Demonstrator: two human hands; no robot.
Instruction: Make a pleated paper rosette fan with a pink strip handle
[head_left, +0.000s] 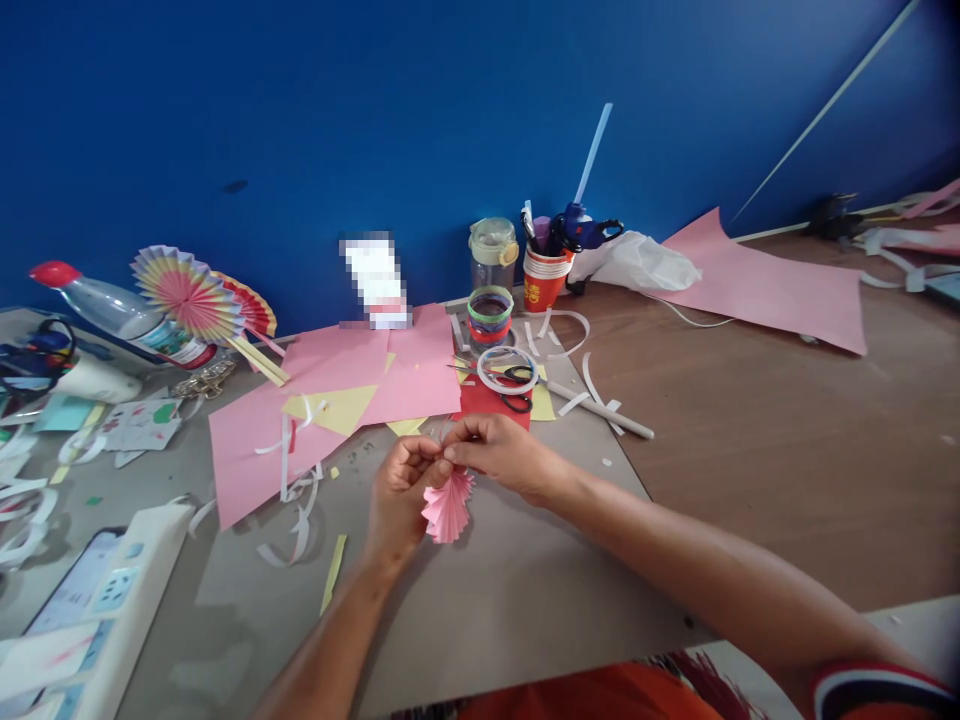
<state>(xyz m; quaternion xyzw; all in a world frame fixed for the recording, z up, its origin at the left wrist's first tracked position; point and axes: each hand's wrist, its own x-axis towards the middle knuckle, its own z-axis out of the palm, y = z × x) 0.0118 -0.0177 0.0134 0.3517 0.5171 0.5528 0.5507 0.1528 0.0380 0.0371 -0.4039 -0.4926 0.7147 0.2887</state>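
A pleated pink paper fan (448,510) hangs below my fingers, its folds spread at the bottom and gathered at the top. My left hand (405,485) is closed around the gathered end, thumb pressed against the fingers. Right beside it, the fingertips of my right hand (495,452) pinch together at the same spot. What lies between them is too small and covered to make out. Just beyond my hands lie a red paper piece (480,400), black-handled scissors (517,403) and a white roll of tape (508,370).
Pink sheets (352,365) and white strips cover the back of the grey mat. Behind stand a clear bottle (493,255) and a red paper cup (545,280) of tools. To the left are a finished paper fan (187,295), a plastic bottle (112,305) and a power strip (154,570).
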